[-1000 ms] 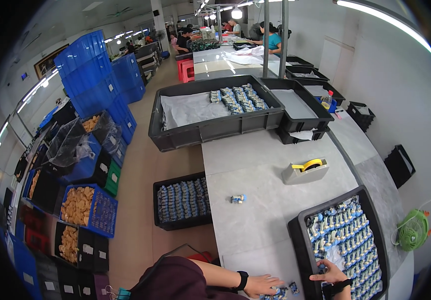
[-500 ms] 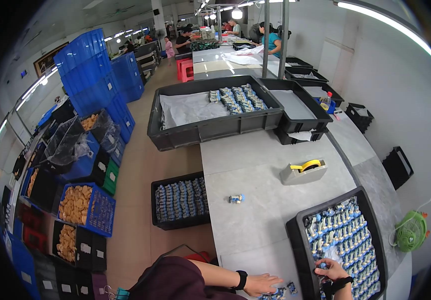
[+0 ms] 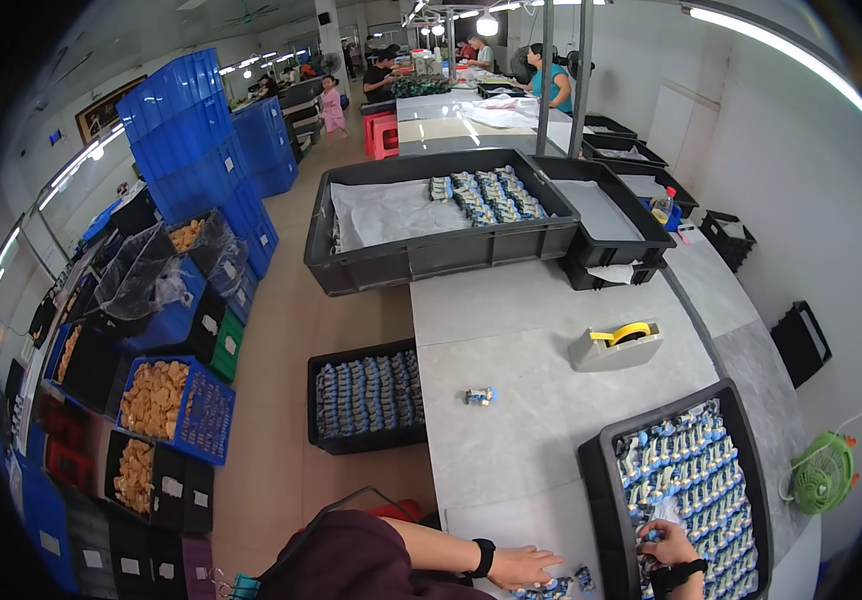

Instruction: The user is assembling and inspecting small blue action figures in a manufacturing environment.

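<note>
My left hand lies palm down with fingers stretched out on the grey table, beside a few small blue figurines at the lower edge. My right hand reaches into a black crate, its fingers curled around a small blue-and-cream figurine near the crate's left side. Rows of similar figurines fill that crate. Farther up the table, a single figurine lies on its own. The fingers of my right hand partly hide what they hold.
A grey tape dispenser with yellow tape stands beyond the crate. Across the table's far part sits a large black tray with figurines on white sheeting. A full black crate stands low on the left. A green fan is at the right.
The whole view has shifted slightly as my head moved. My right hand stays at the same spot in the crate, and my left hand still rests on the table.
</note>
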Action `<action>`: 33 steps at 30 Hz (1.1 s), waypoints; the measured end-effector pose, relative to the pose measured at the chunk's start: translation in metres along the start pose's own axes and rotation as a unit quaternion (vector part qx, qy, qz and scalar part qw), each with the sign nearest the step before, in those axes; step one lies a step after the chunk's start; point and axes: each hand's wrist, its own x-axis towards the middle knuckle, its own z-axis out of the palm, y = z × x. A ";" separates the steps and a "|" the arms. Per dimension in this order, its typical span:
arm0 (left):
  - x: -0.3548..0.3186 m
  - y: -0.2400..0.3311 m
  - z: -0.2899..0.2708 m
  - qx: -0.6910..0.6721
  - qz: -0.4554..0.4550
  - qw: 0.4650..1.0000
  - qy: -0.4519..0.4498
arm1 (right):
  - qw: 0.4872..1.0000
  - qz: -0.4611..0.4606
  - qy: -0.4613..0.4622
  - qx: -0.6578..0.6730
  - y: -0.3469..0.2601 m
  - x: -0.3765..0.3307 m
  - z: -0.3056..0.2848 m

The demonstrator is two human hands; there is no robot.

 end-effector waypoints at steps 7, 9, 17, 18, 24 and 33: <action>-0.005 0.004 -0.005 0.007 -0.024 1.000 -0.007 | 0.988 -0.093 0.106 0.060 -0.034 -0.061 -0.001; -0.004 0.005 -0.008 0.007 -0.030 0.999 -0.021 | 0.991 -0.084 0.054 0.090 -0.051 -0.097 0.010; -0.010 0.005 -0.017 -0.065 -0.082 0.995 -0.008 | 0.978 -0.205 -0.043 -0.019 0.008 -0.074 0.125; -0.010 0.006 -0.021 -0.063 -0.082 0.995 -0.008 | 0.982 -0.181 -0.053 -0.015 0.028 -0.063 0.137; -0.007 0.020 -0.019 -0.072 -0.081 0.994 0.006 | 0.982 -0.127 -0.052 0.133 0.075 -0.030 0.170; 0.001 0.016 0.001 0.038 -0.100 0.992 -0.068 | 0.985 -0.169 -0.007 0.033 0.034 -0.072 0.157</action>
